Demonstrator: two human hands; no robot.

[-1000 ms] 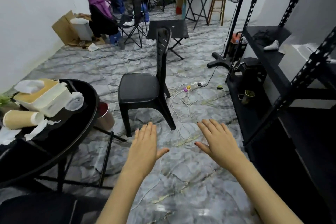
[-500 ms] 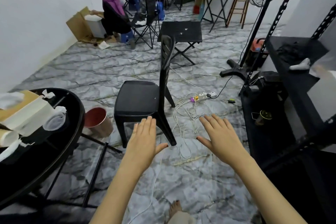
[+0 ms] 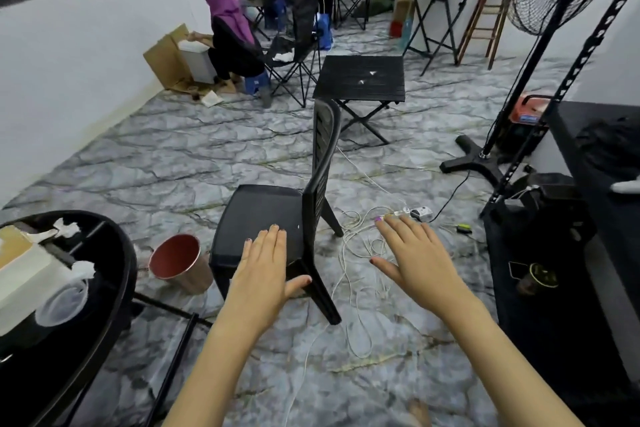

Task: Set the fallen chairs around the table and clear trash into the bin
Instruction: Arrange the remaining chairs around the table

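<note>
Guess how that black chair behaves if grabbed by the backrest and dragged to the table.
Probably light and stiff: the chair looks like one-piece moulded plastic. Its tall slatted back may make it tip backward if pulled high. Its legs stand beside loose cables, which could snag.

Both bare forearms are stretched forward from the lower edge of the view. The left hand (image 3: 263,274) is turned palm down, fingers straight and close together, thumb spread toward the right. The right hand (image 3: 417,260) is likewise turned palm down, fingers slightly fanned, thumb pointed inward.
</note>
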